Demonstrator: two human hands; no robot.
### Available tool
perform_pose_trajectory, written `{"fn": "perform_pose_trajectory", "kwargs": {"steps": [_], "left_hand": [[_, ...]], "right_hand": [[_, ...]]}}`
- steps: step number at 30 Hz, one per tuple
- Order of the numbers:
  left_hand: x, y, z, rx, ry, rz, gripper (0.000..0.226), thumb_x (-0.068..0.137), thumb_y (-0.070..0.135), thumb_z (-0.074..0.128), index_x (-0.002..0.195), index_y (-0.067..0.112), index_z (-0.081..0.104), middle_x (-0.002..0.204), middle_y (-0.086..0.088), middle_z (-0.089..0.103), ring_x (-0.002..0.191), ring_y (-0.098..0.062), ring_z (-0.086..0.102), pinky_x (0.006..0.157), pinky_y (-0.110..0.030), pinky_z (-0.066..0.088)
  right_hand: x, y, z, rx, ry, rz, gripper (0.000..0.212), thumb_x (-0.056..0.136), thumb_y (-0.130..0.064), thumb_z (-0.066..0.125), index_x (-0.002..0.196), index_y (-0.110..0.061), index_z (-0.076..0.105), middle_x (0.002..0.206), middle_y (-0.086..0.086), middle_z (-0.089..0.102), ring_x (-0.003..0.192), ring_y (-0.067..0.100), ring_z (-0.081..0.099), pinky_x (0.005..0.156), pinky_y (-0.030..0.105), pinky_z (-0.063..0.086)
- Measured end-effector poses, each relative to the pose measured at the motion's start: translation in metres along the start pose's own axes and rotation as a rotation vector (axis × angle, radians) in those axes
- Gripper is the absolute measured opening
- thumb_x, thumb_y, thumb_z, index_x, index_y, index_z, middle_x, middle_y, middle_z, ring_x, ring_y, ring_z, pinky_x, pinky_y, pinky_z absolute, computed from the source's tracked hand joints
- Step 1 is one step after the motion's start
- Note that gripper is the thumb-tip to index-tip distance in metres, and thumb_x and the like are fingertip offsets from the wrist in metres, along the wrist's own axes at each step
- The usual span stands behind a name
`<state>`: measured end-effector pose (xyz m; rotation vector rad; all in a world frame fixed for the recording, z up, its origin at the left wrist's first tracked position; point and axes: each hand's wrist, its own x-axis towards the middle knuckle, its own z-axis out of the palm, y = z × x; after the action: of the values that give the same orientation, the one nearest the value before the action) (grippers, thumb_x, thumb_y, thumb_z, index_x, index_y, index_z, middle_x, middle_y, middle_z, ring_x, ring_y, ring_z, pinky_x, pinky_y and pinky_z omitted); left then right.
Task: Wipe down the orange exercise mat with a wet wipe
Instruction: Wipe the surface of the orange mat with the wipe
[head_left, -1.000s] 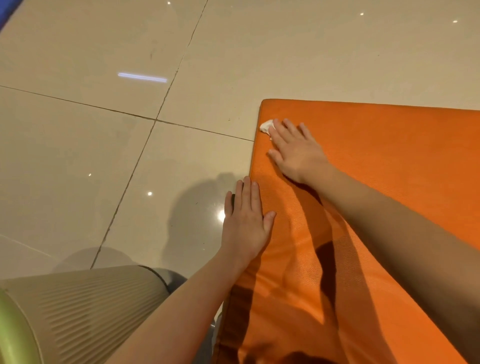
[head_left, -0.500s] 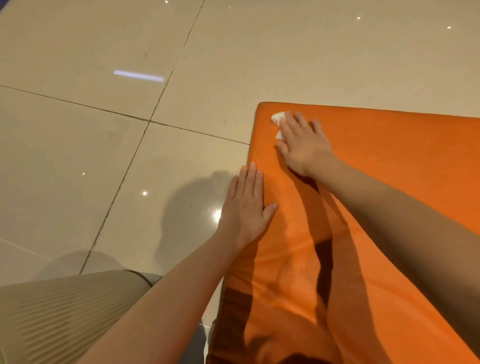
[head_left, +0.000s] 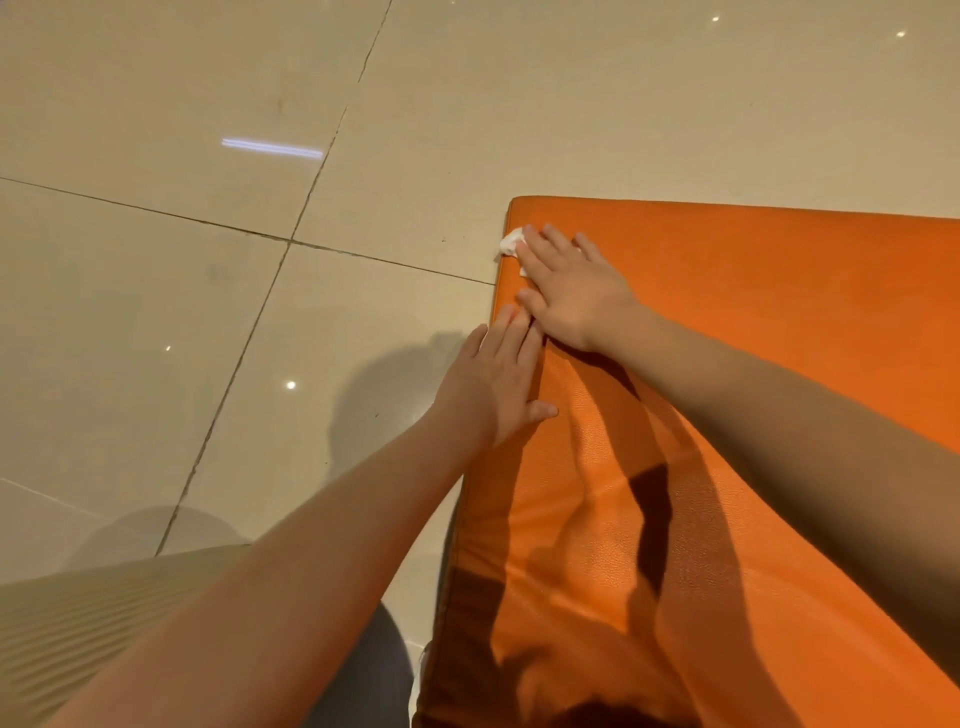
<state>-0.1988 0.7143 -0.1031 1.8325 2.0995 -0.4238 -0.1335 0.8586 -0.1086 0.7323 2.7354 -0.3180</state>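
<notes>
The mat is a thick orange pad with a fine leather-like grain, creased and dented under the arms. It fills the view from 1 to 6 o'clock. Its square far corner sits near 12, with one edge running toward 3 and the other toward 6. Both edges leave the frame, so its long axis cannot be told.

The wipe, white and crumpled, lies at that corner. The right hand presses it flat with straight fingers pointing to 10. The left hand is also flat and holds nothing. It rests on the mat's 9 o'clock edge, its fingertips against the right hand.

The floor is glossy beige tile with dark grout. A ribbed cream object sits at 7.
</notes>
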Motion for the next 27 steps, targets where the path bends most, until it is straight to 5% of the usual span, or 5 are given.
{"fn": "perform_pose_trajectory", "kwargs": {"steps": [6,11,16,21,27], "left_hand": [[0.002,0.002,-0.006,-0.046,-0.03,-0.005,0.096,0.093,0.06,0.047,0.155,0.009,-0.004,0.163,-0.012,-0.01,0.15,-0.029,-0.01,0.122,-0.041,0.008],[0.003,0.002,-0.007,-0.057,-0.06,-0.007,0.096,0.093,0.059,0.048,0.155,0.008,-0.004,0.163,-0.011,-0.01,0.15,-0.028,-0.011,0.122,-0.039,0.009],[0.002,0.002,-0.008,-0.045,-0.07,-0.014,0.093,0.095,0.058,0.046,0.155,0.009,-0.005,0.163,-0.011,-0.014,0.15,-0.028,-0.011,0.121,-0.04,0.008],[0.003,0.003,-0.01,-0.033,-0.081,-0.018,0.093,0.095,0.059,0.045,0.155,0.009,-0.007,0.163,-0.012,-0.015,0.15,-0.029,-0.012,0.121,-0.04,0.007],[0.002,0.002,-0.01,-0.07,-0.095,-0.024,0.108,0.087,0.069,0.05,0.155,0.007,-0.007,0.162,-0.013,-0.016,0.15,-0.029,-0.013,0.121,-0.041,0.007]], "right_hand": [[0.031,0.012,-0.02,-0.023,0.003,0.222,0.06,0.105,-0.043,0.014,0.157,-0.014,0.002,0.164,0.003,-0.006,0.151,0.022,-0.008,0.121,0.046,-0.004],[0.032,-0.002,-0.014,0.022,-0.025,0.005,0.059,0.106,-0.041,0.017,0.157,-0.015,0.004,0.164,0.003,-0.008,0.151,0.019,-0.008,0.122,0.041,-0.003],[0.026,0.028,-0.02,0.049,0.035,0.292,0.059,0.105,-0.04,0.012,0.157,-0.013,0.004,0.164,0.006,-0.003,0.151,0.022,-0.006,0.121,0.044,-0.004],[0.008,0.029,-0.009,0.013,0.018,0.077,0.061,0.105,-0.043,0.016,0.156,-0.014,0.001,0.164,0.004,-0.007,0.151,0.02,-0.007,0.121,0.042,-0.004],[0.02,0.031,-0.017,0.156,0.028,0.276,0.063,0.105,-0.045,0.014,0.156,-0.01,-0.001,0.164,0.007,-0.01,0.15,0.022,-0.01,0.122,0.042,-0.005]]}}
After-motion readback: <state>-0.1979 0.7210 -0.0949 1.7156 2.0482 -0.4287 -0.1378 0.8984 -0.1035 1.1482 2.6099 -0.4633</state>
